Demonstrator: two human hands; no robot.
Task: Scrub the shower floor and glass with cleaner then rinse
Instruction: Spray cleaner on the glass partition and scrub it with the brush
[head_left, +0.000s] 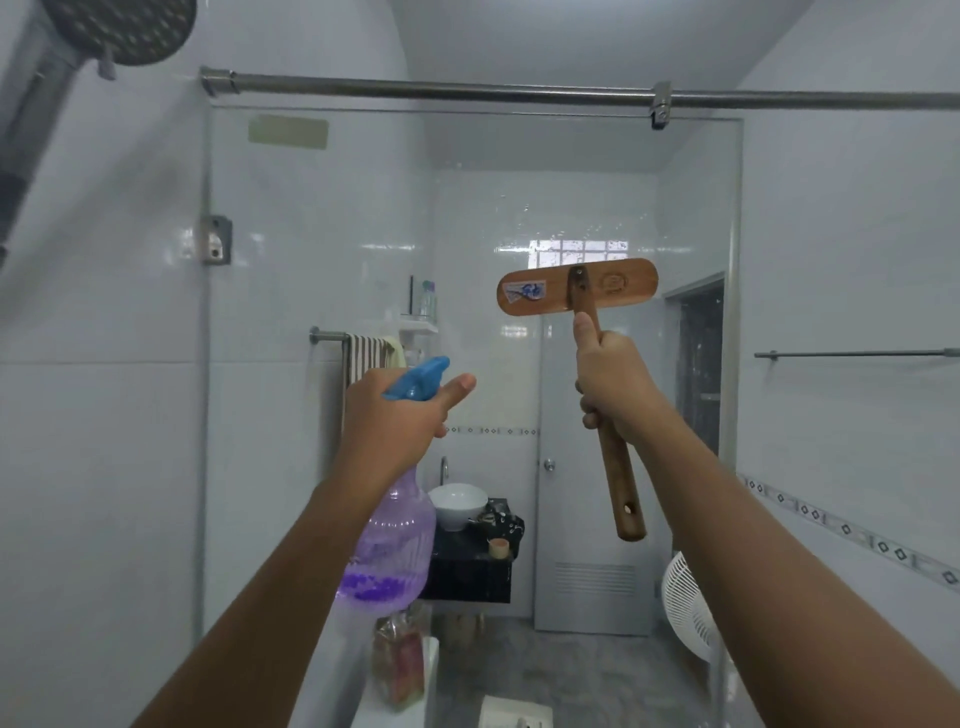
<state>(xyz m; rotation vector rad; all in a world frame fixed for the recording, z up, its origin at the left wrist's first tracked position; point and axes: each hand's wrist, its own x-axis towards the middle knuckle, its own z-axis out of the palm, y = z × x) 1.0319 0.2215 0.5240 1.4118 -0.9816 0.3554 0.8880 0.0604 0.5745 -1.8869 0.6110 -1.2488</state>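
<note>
The left hand is gripping the neck of a purple spray bottle, its blue nozzle pointing at the shower glass. The right hand, fingers wrapping the handle, is holding a wooden scrub brush upright before that glass.

Two hands show: the left hand and the right hand. There is one spray bottle, one brush, one shower head, one glass pane, one towel, one basin, one door and one fan. Towel rails number two: a left rail and a right rail.
</note>
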